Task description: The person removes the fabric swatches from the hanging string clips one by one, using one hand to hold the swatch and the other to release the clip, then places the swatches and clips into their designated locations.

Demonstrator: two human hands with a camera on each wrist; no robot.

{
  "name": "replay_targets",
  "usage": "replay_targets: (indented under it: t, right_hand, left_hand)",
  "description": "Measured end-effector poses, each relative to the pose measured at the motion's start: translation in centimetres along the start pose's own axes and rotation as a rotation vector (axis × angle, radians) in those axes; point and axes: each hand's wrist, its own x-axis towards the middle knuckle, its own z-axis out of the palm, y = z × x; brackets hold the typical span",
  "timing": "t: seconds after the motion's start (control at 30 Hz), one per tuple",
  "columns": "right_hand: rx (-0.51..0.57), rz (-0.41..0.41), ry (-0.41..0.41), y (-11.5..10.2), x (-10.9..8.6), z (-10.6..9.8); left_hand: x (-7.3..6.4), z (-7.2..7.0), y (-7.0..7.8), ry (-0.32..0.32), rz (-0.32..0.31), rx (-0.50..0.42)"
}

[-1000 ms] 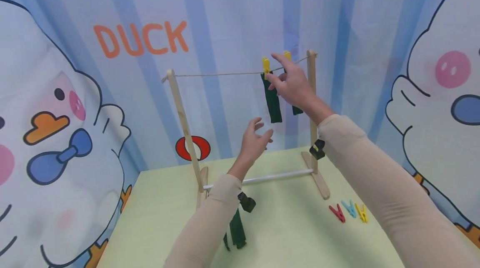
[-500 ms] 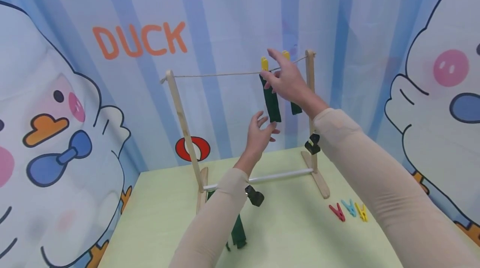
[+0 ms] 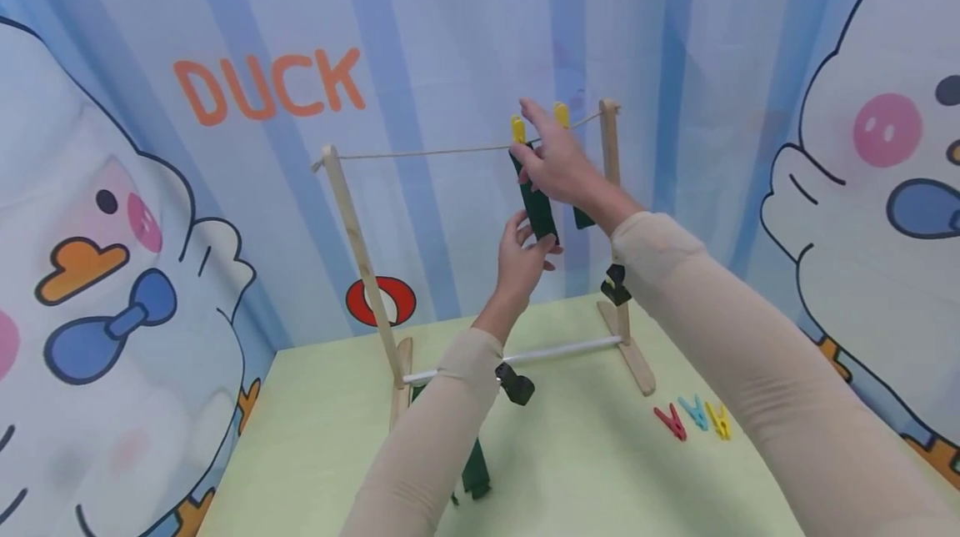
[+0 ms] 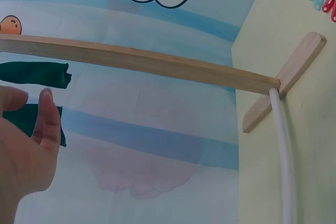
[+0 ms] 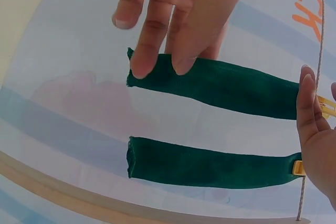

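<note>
A narrow dark green cloth strip [image 3: 537, 208] hangs from the cord [image 3: 427, 153] by a yellow clothespin [image 3: 518, 128]. At its lower end is my left hand [image 3: 519, 266], thumb in front and fingers reaching behind, lightly holding the cloth. My right hand [image 3: 566, 166] is at the top, thumb touching the cloth just below the clothespin and index finger pointing up. Beside it hangs a second green strip [image 5: 210, 169], held by another yellow clothespin [image 3: 562, 114]. In the head view my right hand hides most of that second strip.
The cord runs between two wooden posts [image 3: 360, 258] joined low down by a white rod [image 3: 562, 348]. Red [image 3: 671, 422], blue [image 3: 693, 412] and yellow [image 3: 718, 420] clothespins lie at the right of the table [image 3: 322, 437]. More green cloth [image 3: 476, 470] lies under my left forearm. A duck-print curtain [image 3: 450, 37] stands behind.
My left hand has risen from below the near strip to its lower end. My right hand has shifted slightly left onto the strip's top. The whole view has drifted a little.
</note>
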Motion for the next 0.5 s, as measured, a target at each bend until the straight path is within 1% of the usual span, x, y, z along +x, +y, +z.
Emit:
replay_targets:
  t: [0.2, 0.27, 0.5]
  right_hand:
    - [0.027, -0.008, 0.003, -0.21, 0.15, 0.4]
    - [0.037, -0.008, 0.006, -0.29, 0.15, 0.45]
    - [0.056, 0.012, 0.016, -0.29, 0.22, 0.5]
  left_hand:
    - [-0.18, 0.44, 0.11, 0.099, 0.039, 0.001]
    - [-0.17, 0.45, 0.11, 0.119, 0.052, 0.008]
    - [-0.16, 0.29, 0.12, 0.113, 0.053, 0.033]
